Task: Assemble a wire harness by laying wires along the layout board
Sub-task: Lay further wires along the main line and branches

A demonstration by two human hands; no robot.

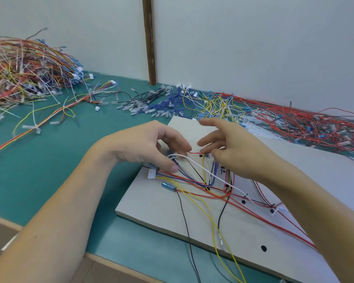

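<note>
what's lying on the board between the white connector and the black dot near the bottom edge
In the head view, between the white connector and the black dot: a blue terminal, yellow wires and a black wire.

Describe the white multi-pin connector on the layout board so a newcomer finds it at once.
Start at the grey layout board on the green table. Go to its left edge, just below the left hand. The white connector lies there with red, blue and yellow wires fanning rightward; the blue terminal beside it takes a single wire.
</note>
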